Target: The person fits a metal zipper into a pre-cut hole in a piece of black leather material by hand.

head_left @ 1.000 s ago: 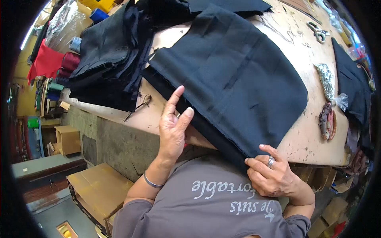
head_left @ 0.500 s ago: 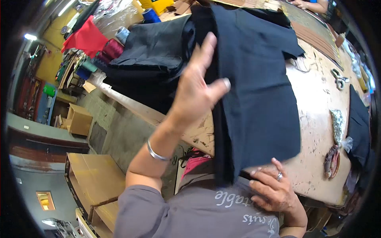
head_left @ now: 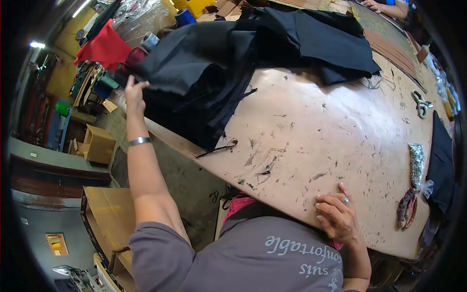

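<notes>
My left hand (head_left: 135, 97), with a silver bracelet on the wrist, reaches to the left and pinches the near-left corner of a dark cloth (head_left: 180, 58). That cloth lies loosely rumpled over a black pile at the table's left edge. My right hand (head_left: 339, 216), a ring on one finger, rests at the near table edge with its fingers loosely apart and nothing in them. More black cloth (head_left: 331, 44) lies folded at the far side of the table (head_left: 292, 146).
Scissors (head_left: 422, 103), a foil-wrapped bundle (head_left: 416, 165) and black cloth (head_left: 440, 165) lie at the right. Thread spools (head_left: 185, 17) and red cloth (head_left: 104, 48) are at the far left. Cardboard boxes (head_left: 109, 214) stand left below. Another person's hand (head_left: 373, 6) shows at the top right.
The black cloth that hung down over the near table edge now lies farther back. My left hand has moved left to the cloth's corner, and the cloth there has become rumpled.
</notes>
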Motion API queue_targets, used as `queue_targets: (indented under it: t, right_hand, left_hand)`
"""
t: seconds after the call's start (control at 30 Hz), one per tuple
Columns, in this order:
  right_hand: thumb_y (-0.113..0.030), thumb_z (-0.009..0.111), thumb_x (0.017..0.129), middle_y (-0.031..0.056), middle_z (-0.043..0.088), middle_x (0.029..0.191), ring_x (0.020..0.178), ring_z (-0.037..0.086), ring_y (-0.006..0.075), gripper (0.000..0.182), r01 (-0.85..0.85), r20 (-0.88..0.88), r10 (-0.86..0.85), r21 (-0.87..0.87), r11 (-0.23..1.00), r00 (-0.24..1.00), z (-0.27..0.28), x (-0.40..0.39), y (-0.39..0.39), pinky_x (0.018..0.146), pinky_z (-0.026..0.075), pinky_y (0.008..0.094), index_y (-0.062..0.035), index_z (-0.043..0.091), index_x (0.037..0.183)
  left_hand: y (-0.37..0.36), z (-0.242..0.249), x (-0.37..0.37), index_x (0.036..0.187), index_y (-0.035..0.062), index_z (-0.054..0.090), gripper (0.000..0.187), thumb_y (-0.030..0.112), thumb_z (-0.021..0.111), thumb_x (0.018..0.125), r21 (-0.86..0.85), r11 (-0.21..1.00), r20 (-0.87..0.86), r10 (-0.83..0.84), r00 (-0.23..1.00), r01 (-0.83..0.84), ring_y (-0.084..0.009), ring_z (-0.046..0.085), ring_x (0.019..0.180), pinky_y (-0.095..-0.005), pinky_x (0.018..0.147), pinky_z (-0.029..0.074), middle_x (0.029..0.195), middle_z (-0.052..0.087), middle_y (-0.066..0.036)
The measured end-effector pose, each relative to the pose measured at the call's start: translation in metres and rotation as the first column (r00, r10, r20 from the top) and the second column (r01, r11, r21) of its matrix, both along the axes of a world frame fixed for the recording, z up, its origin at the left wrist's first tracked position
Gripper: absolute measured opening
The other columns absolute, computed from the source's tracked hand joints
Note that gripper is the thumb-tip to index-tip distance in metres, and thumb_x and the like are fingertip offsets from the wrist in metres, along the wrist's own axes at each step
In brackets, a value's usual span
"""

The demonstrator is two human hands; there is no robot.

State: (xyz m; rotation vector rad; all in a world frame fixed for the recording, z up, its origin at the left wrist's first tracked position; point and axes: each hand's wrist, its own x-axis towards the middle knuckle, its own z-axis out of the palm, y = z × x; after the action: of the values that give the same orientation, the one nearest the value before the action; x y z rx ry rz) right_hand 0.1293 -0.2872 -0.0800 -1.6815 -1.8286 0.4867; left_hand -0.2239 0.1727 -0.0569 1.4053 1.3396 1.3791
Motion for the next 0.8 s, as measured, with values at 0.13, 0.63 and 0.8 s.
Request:
queue_targets:
  t: [0.13, 0.63, 0.8]
  right_hand:
    - [-0.008, 0.065, 0.064, 0.0041, 0.058, 0.091, 0.084, 0.055, 0.0191, 0.020, 0.001, -0.015, -0.001, 0.015, 1.000, 1.000, -0.002, 0.002, 0.003, 0.095, 0.028, 0.0457, -0.0064, 0.059, 0.083]
    - [-0.007, 0.065, 0.064, 0.0034, 0.059, 0.090, 0.083, 0.055, 0.0174, 0.019, 0.014, -0.044, -0.013, 0.020, 1.000, 0.999, -0.004, 0.003, 0.005, 0.094, 0.028, 0.0434, -0.0078, 0.058, 0.082]
    - [-0.006, 0.065, 0.063, 0.0031, 0.058, 0.090, 0.084, 0.055, 0.0172, 0.020, 0.011, -0.055, -0.009, 0.023, 1.000, 0.998, -0.005, 0.005, 0.004, 0.094, 0.029, 0.0432, -0.0078, 0.058, 0.082]
  left_hand:
    - [-0.014, -0.023, -0.005, 0.124, 0.0007, 0.038, 0.064, -0.010, 0.056, 0.063, -0.170, 0.985, 0.133, -0.008, 0.991, 0.031, -0.0138, 0.054, 0.074, -0.0231, 0.070, 0.043, 0.090, 0.056, -0.009]
    - [-0.035, 0.198, 0.177, 0.117, -0.0059, 0.041, 0.054, -0.009, 0.046, 0.063, 0.242, 0.774, -0.326, -0.504, 0.800, 0.586, -0.0186, 0.050, 0.093, -0.0256, 0.081, 0.042, 0.113, 0.048, -0.015]
    - [0.002, 0.253, 0.164, 0.122, -0.0028, 0.036, 0.061, -0.007, 0.052, 0.064, 0.402, 0.829, -0.090, -0.387, 0.918, 0.389, -0.0184, 0.054, 0.084, -0.0280, 0.075, 0.044, 0.099, 0.054, -0.013]
